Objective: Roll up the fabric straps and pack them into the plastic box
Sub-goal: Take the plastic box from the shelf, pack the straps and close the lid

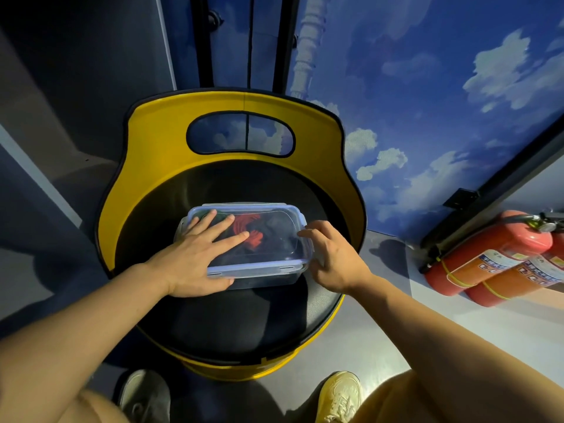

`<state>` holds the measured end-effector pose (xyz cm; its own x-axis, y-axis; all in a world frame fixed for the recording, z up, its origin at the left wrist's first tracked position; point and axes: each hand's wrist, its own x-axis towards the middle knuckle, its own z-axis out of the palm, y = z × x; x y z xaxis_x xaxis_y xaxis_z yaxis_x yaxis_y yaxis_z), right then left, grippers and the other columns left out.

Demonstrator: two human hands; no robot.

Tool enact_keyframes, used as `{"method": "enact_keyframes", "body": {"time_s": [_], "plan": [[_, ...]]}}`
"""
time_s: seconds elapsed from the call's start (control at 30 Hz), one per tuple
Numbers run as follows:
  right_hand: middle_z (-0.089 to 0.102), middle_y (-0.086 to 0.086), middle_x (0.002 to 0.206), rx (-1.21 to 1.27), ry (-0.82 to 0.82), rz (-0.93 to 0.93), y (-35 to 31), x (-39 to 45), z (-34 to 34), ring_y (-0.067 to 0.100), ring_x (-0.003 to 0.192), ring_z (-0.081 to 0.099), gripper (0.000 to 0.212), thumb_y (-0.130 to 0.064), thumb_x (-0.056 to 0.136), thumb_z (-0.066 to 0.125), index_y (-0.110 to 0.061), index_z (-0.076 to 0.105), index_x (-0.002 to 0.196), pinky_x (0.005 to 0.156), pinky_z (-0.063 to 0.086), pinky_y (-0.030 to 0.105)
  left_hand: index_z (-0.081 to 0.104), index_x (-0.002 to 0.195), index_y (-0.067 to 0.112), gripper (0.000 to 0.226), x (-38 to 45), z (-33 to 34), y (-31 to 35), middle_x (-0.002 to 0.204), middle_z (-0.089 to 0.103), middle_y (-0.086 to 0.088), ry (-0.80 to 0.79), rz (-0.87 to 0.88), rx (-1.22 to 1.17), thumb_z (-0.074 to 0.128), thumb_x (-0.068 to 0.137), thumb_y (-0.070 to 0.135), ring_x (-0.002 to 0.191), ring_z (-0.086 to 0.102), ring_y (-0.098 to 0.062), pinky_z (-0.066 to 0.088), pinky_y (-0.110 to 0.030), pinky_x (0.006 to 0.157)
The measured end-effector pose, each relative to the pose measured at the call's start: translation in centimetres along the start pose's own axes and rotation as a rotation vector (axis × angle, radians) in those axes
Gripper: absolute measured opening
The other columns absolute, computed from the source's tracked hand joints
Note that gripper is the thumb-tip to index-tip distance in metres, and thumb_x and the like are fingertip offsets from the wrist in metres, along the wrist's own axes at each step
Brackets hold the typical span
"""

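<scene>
A clear plastic box (pixel 274 277) with a blue-rimmed lid (pixel 268 265) sits on the black round seat (pixel 232 325) of a yellow chair. Through the lid I see a rolled red fabric strap (pixel 251 230) and darker straps (pixel 274 227) inside. My left hand (pixel 195 257) lies flat on the lid's left part, fingers straight and spread. My right hand (pixel 332 257) is at the box's right end, with fingers loosely bent against the lid's edge; whether it grips the clip there I cannot tell.
The chair's yellow backrest (pixel 317 117) curves behind the box. Two red fire extinguishers (pixel 488 264) lie on the floor to the right, by a wall painted with sky and clouds. My shoes (pixel 338 398) stand just in front of the chair.
</scene>
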<state>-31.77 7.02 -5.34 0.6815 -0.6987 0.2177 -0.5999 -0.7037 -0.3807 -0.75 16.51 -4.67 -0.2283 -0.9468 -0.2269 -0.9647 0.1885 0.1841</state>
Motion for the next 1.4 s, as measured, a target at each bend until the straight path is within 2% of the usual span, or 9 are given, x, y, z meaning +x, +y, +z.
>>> {"method": "enact_keyframes", "body": {"time_s": [0.27,0.4,0.57,0.73,0.8,0.87,0.93,1.03,1.4], "plan": [[0.053,-0.006,0.107,0.191,0.120,0.452,-2.2,1.8,1.1,0.010,0.095,0.055,0.023,-0.043,0.097,0.053,-0.025,0.067,0.094,0.082,0.046,0.027,-0.013,0.147,0.065,0.095,-0.5,0.1,0.5,0.160,-0.033,0.018,0.023,-0.012,0.035,0.026,0.069,0.102,0.145,-0.040,-0.018,-0.019,-0.047,0.120],[0.053,0.005,0.120,0.208,0.175,0.609,-2.4,3.2,2.3,0.022,0.111,0.054,0.032,-0.043,0.100,0.054,-0.018,0.059,0.119,0.093,0.044,0.033,0.006,0.149,0.067,0.064,0.1,0.9,0.4,0.166,-0.011,0.020,0.156,-0.034,-0.074,-0.003,0.088,0.083,0.151,-0.029,-0.013,-0.015,-0.052,0.123],[0.050,0.013,0.145,0.458,0.060,0.753,-2.4,4.7,2.8,0.031,0.127,0.052,0.053,-0.047,0.105,0.039,-0.018,0.037,0.150,0.105,0.041,0.038,0.030,0.154,0.045,0.066,0.7,1.3,0.2,0.165,0.013,0.024,0.243,-0.051,-0.192,0.011,0.094,0.063,0.154,-0.012,-0.007,-0.012,-0.045,0.125],[0.050,0.012,0.150,0.442,0.003,0.731,-2.3,4.6,2.7,0.032,0.134,0.050,0.059,-0.048,0.106,0.039,-0.023,0.026,0.158,0.106,0.040,0.036,0.048,0.148,0.020,0.049,1.7,1.7,0.8,0.160,0.037,0.000,0.621,-0.410,-0.551,0.057,0.101,0.031,0.154,0.016,-0.024,0.014,-0.041,0.124],[0.052,0.011,0.149,0.419,0.013,0.707,-2.1,4.6,2.8,0.031,0.132,0.051,0.058,-0.047,0.105,0.041,-0.023,0.029,0.157,0.105,0.040,0.035,0.037,0.153,0.017,0.066,2.0,1.5,0.9,0.161,0.032,-0.006,0.618,-0.751,-0.785,0.063,0.097,0.041,0.149,0.028,-0.030,0.029,-0.046,0.119],[0.056,0.011,0.144,0.393,0.019,0.699,-1.9,4.6,3.0,0.030,0.129,0.054,0.055,-0.046,0.105,0.042,-0.022,0.033,0.154,0.102,0.042,0.035,0.050,0.143,0.017,0.061,2.3,1.5,0.9,0.144,0.053,-0.008,0.527,-0.955,-1.081,0.061,0.095,0.054,0.126,0.055,-0.031,0.048,-0.045,0.101],[0.058,0.010,0.141,0.413,0.021,0.717,-1.7,4.6,3.3,0.030,0.125,0.056,0.054,-0.047,0.104,0.043,-0.023,0.035,0.153,0.103,0.045,0.039,0.063,0.118,0.017,0.048,2.4,1.9,0.5,0.113,0.069,-0.007,0.520,-0.973,-1.187,0.056,0.096,0.059,0.095,0.064,-0.025,0.054,-0.041,0.081],[0.059,0.007,0.138,0.512,0.037,0.735,-1.5,4.5,3.6,0.027,0.122,0.058,0.055,-0.048,0.103,0.047,-0.024,0.037,0.151,0.104,0.048,0.045,0.059,0.113,0.015,0.044,2.2,2.3,0.1,0.101,0.065,-0.004,0.572,-0.965,-1.198,0.049,0.100,0.056,0.084,0.059,-0.018,0.044,-0.034,0.067],[0.047,0.017,0.140,0.394,0.027,0.687,-2.2,4.4,4.1,0.034,0.125,0.053,0.056,-0.049,0.106,0.036,-0.034,0.024,0.158,0.106,0.041,0.042,0.056,0.113,0.020,0.019,1.0,3.1,-0.1,0.109,0.069,-0.002,0.642,-0.831,-1.289,0.055,0.103,0.036,0.103,0.067,-0.022,0.056,-0.049,0.093]]}}
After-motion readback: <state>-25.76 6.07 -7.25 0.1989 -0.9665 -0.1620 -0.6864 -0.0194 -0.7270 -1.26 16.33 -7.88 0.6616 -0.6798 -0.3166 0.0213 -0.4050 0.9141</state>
